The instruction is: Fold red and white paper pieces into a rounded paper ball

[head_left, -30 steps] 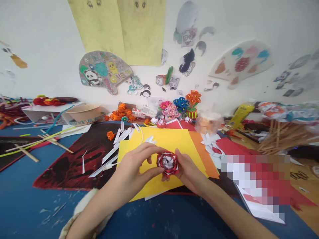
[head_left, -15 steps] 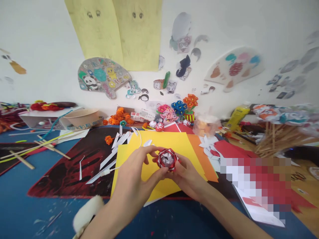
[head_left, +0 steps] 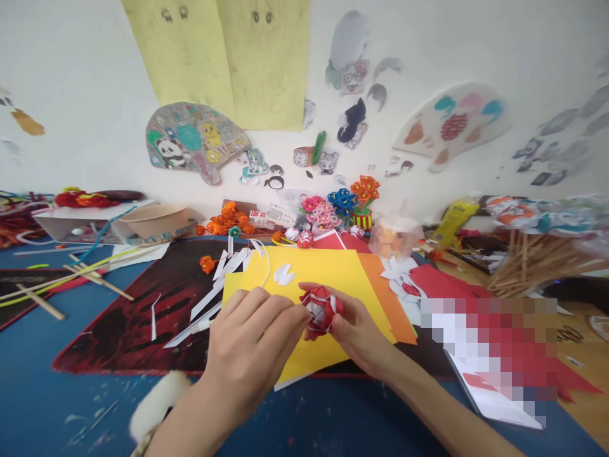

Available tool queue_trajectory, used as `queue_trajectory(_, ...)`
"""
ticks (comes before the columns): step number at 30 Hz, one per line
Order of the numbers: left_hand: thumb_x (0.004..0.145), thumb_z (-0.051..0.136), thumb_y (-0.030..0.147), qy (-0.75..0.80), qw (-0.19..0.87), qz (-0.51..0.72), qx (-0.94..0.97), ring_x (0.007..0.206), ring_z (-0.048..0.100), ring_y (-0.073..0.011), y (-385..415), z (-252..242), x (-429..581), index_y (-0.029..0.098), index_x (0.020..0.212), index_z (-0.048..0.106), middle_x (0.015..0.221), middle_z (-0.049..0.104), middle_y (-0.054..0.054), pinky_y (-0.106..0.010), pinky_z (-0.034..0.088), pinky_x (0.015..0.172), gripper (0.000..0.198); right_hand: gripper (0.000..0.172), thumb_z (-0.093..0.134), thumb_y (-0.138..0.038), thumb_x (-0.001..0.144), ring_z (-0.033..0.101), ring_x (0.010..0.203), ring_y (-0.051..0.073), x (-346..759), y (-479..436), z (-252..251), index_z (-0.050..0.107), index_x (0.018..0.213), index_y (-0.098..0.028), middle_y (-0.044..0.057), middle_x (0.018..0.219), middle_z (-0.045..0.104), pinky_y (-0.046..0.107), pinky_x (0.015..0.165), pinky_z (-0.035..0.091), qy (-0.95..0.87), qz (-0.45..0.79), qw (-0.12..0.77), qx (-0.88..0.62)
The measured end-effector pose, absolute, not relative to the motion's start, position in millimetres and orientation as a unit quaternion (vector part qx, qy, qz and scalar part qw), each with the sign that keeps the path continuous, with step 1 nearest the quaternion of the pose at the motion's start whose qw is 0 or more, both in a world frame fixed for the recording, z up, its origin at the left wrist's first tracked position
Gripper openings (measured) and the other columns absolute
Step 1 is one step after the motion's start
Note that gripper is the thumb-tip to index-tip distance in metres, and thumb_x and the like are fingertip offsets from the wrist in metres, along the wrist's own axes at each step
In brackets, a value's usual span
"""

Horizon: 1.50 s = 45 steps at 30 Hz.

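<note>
A small folded paper ball [head_left: 320, 311], red and white with a grey-white middle, is above the yellow paper sheets [head_left: 328, 270]. My right hand [head_left: 359, 330] holds it from the right, thumb in front and fingers behind. From the left, my left hand [head_left: 259, 343] reaches it with thumb and fingertips pinched together at its edge; the back of the hand hides most of the fingers. Small folded white pieces [head_left: 284, 275] lie on the yellow paper beyond my hands.
White paper strips [head_left: 207, 298] lie on the dark red-black mat [head_left: 114, 336] at the left. Behind stand a round tub [head_left: 155, 222], craft flowers [head_left: 323, 212] and a plastic cup [head_left: 394, 235]. Red paper [head_left: 442, 285] lies at the right, by a tablet [head_left: 504, 400].
My left hand has turned over, its back now facing up, its fingers closer together at the ball. The ball has tilted. The white pieces on the yellow paper show more fully.
</note>
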<state>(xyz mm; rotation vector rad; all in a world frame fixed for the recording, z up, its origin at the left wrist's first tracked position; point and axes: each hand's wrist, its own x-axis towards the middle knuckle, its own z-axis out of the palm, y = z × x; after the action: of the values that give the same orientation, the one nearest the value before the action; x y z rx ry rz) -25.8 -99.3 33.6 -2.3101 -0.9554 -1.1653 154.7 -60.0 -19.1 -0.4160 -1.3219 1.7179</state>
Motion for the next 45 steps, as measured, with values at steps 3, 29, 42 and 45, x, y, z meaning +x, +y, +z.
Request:
queue_trajectory(3,0.087,0.062,0.008,-0.336,0.206,-0.395,-0.83,0.064,0.052,-0.0156,-98.5,33.2,-26.1,0.018,0.089,0.062,0.075,0.07,0.0,-0.031,0.033,0.06,0.01,0.059,0.073,-0.056,0.076,0.062,0.076,0.015,155.2,-60.4,-18.9,0.063,0.125,-0.024,0.006,0.098,0.066,0.03,0.072,0.053,-0.534,0.692,0.453,-0.173)
queue_trajectory(29,0.092,0.052,0.009,-0.292,0.233,-0.362,-0.854,0.06,0.051,-0.0135,-94.6,35.3,-31.0,0.02,0.096,0.061,0.072,0.069,0.002,-0.031,0.032,0.056,0.016,0.063,0.075,-0.057,0.073,0.057,0.072,0.013,155.9,-59.9,-20.8,0.064,0.125,-0.022,0.007,0.096,0.066,0.028,0.066,0.049,-0.536,0.697,0.44,-0.183)
queue_trajectory(42,0.092,0.054,0.012,-0.313,0.201,-0.329,-0.868,0.059,0.052,-0.0133,-97.1,38.7,-33.2,0.018,0.1,0.064,0.073,0.067,0.0,-0.031,0.03,0.056,0.014,0.063,0.073,-0.058,0.075,0.055,0.07,0.014,157.6,-57.9,-19.1,0.063,0.125,-0.021,0.006,0.089,0.063,0.029,0.065,0.046,-0.542,0.699,0.432,-0.175)
queue_trajectory(45,0.093,0.049,0.012,-0.309,0.195,-0.31,-0.878,0.059,0.056,-0.0121,-97.4,38.5,-32.5,0.018,0.104,0.063,0.073,0.066,0.0,-0.031,0.03,0.054,0.018,0.063,0.072,-0.057,0.076,0.055,0.07,0.014,158.2,-57.9,-19.3,0.063,0.126,-0.021,0.005,0.088,0.063,0.028,0.065,0.045,-0.542,0.698,0.433,-0.178)
